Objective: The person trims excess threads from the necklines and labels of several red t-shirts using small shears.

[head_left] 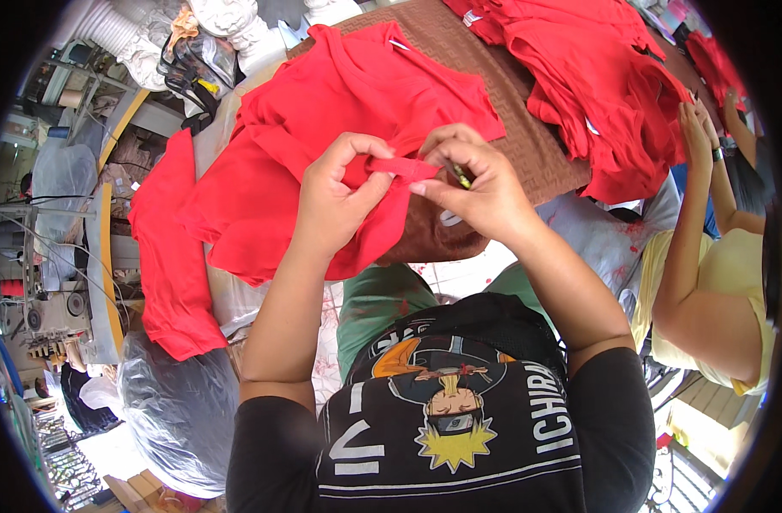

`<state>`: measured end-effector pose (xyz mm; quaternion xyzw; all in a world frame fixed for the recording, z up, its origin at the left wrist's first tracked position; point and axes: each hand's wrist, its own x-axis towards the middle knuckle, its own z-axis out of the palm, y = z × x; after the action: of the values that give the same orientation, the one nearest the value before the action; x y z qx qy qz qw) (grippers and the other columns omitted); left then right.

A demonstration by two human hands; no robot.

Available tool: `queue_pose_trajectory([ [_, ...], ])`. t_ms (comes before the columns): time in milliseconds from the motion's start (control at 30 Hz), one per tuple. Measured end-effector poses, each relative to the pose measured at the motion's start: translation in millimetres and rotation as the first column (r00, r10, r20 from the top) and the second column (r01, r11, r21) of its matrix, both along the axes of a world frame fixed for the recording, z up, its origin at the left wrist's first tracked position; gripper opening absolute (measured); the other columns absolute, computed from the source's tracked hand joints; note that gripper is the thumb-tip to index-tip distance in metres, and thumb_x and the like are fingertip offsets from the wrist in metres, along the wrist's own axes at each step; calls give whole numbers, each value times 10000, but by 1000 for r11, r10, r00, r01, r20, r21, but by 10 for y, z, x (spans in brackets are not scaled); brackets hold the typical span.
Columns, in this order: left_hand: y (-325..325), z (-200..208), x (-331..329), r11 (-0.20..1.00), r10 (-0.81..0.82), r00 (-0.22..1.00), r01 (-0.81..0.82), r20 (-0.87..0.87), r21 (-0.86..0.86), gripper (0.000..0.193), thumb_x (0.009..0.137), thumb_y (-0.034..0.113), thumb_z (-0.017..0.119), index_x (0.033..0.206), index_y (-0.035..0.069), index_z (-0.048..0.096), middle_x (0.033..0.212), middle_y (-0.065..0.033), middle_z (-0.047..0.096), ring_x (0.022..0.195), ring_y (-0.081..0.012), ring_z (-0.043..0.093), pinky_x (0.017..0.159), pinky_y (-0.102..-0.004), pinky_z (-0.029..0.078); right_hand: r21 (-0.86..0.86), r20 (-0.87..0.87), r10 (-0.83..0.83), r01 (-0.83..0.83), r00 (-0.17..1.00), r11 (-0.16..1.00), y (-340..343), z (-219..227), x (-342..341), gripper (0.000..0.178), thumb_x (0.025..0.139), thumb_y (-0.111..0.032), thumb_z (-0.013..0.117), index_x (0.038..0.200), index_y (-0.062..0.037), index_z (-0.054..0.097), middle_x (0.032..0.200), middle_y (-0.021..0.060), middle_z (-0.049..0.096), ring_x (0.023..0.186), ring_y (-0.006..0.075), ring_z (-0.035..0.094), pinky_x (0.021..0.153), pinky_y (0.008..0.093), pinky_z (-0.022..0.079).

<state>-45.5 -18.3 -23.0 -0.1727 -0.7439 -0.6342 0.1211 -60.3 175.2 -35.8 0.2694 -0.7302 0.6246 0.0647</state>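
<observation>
A red garment (323, 111) lies bunched on the table in front of me, its near part lifted. My left hand (344, 192) pinches a narrow folded band (405, 167) of the garment between thumb and forefinger. On the other end of that band, my right hand (483, 184) closes with thumb and fingertips. A small yellow-and-black tool (462, 177) sits in the right palm, mostly hidden by the curled fingers; its kind cannot be made out. Below the right hand, a whitish ring-like part (450, 219) shows, perhaps belonging to that tool.
A brown patterned cloth (493, 85) covers the table. More red garments (579, 94) are heaped at the far right, where another person's arms (694, 171) reach in. A red sleeve-like piece (173, 265) hangs at the left edge. Plastic-wrapped bundles (177, 410) and sewing machinery (62, 312) stand left.
</observation>
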Motion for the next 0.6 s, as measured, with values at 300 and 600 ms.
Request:
queue_pose_trajectory([
  [300, 305, -162, 393, 896, 85, 766, -338, -637, -287, 292, 613, -32, 729, 793, 81, 529, 811, -79, 558, 684, -257, 542, 595, -330, 427, -264, 262, -62, 133, 963, 955, -70, 7, 196, 127, 810, 4, 679, 871, -44, 579, 813, -29, 576, 752, 43, 507, 680, 212, 433],
  [600, 398, -112, 402, 940, 206, 944, -264, -257, -216, 367, 712, 85, 787, 1033, 81, 608, 969, -63, 631, 849, -222, 581, 784, -339, 444, -314, 362, 47, 74, 931, 947, 23, 18, 239, 163, 813, -15, 718, 903, -37, 583, 832, -23, 585, 772, 43, 520, 697, 200, 436],
])
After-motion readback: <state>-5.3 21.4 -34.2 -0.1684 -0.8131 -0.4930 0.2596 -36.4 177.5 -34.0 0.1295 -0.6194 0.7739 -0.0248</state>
